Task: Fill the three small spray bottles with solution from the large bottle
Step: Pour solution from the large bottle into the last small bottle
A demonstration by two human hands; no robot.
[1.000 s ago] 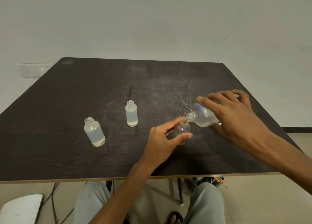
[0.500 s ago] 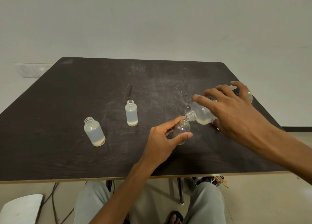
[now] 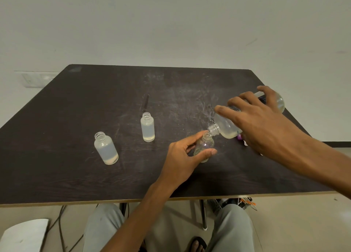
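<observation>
My left hand [image 3: 182, 154] grips a small clear bottle [image 3: 204, 144] that stands on the dark table [image 3: 76, 175]. My right hand [image 3: 260, 122] holds the large clear bottle [image 3: 226, 127] tilted steeply, base raised, neck down and to the left. Its open mouth touches the small bottle's open mouth. Pale liquid pools near the large bottle's shoulder. Two other small bottles stand uncapped and upright to the left: a wider one [image 3: 106, 148] and a slimmer one [image 3: 147, 127], each holding cloudy liquid.
A thin dark stick [image 3: 146, 101] lies on the table behind the slimmer bottle. Small purple and white items [image 3: 241, 137] peek out under my right hand. My knees and cables show below the table's front edge. A white wall is behind.
My right hand has raised the large bottle's base higher, tipping it more steeply, and liquid has run toward its neck. My left hand and the small bottle have stayed put.
</observation>
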